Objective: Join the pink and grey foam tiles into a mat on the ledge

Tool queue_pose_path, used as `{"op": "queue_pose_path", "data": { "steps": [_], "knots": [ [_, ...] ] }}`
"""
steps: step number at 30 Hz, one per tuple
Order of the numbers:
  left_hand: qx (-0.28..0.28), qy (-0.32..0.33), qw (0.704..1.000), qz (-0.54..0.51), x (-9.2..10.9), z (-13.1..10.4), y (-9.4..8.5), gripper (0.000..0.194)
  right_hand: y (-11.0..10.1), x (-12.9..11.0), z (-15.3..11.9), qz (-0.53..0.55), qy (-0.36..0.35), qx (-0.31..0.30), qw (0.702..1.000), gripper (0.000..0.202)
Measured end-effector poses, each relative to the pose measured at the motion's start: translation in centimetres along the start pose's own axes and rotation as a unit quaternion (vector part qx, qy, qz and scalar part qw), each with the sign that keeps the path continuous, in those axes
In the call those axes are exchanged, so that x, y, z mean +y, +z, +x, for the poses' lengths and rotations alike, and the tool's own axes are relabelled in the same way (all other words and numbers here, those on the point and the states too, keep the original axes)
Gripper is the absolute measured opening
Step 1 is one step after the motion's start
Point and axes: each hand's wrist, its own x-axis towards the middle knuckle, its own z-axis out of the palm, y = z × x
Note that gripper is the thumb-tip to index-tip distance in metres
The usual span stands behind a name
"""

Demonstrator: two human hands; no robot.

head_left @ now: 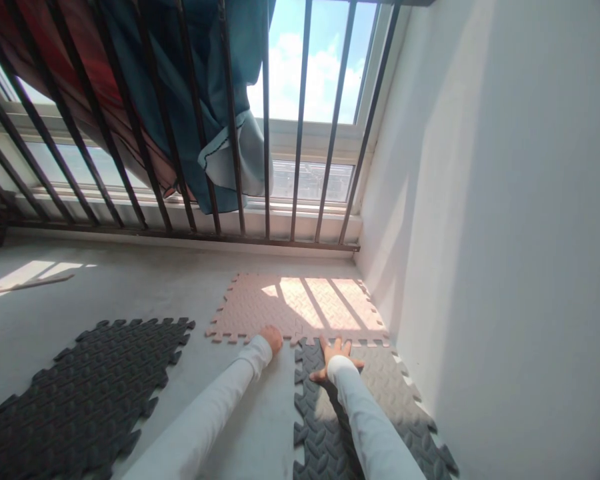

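Dark-grey, jigsaw-edged foam mat [393,383] runs from beneath my right hand [336,357], splayed, gripping nothing, toward me. Left hand [272,338] curled, grip unclear.

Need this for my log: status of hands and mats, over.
Left hand at near edge of pink matting. Right hand spread on dark mat. White wall close alongside.

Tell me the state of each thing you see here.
Pink mat: flat, partly sunlit
Right dark mat: flat, edge against pink mat, interlock unclear
Left dark mat: flat, apart from the others
Right hand: spread on right dark mat
Left hand: at pink mat's near edge, grip unclear
Cloth: hanging in folds
Stick: lying flat
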Motion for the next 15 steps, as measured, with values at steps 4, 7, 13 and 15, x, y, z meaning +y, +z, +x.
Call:
{"op": "queue_pose_path", "data": {
  "steps": [4,7,13,15],
  "knots": [
    [0.021,0.02,0.999,0.022,0.2,0.0,-0.5,0.035,0.3,0.1,0.2,-0.003,-0.004,0.003,1.0,0.119],
    [0.047,0.03,0.998,0.022,-1.1,0.5,-2.4,0.03,0.4,0.1,0.4,-0.005,0.0,0.001,1.0,0.122],
    [0.18,-0.007,0.983,0.035,-5.7,1.1,-9.4,0.031,0.5,0.0,0.6,-0.002,0.0,0.006,1.0,0.125],
    [0.237,-0.057,0.969,0.034,-7.8,0.9,-12.2,0.032,0.6,0.1,0.7,-0.001,-0.003,0.01,1.0,0.125]
  ]
}}
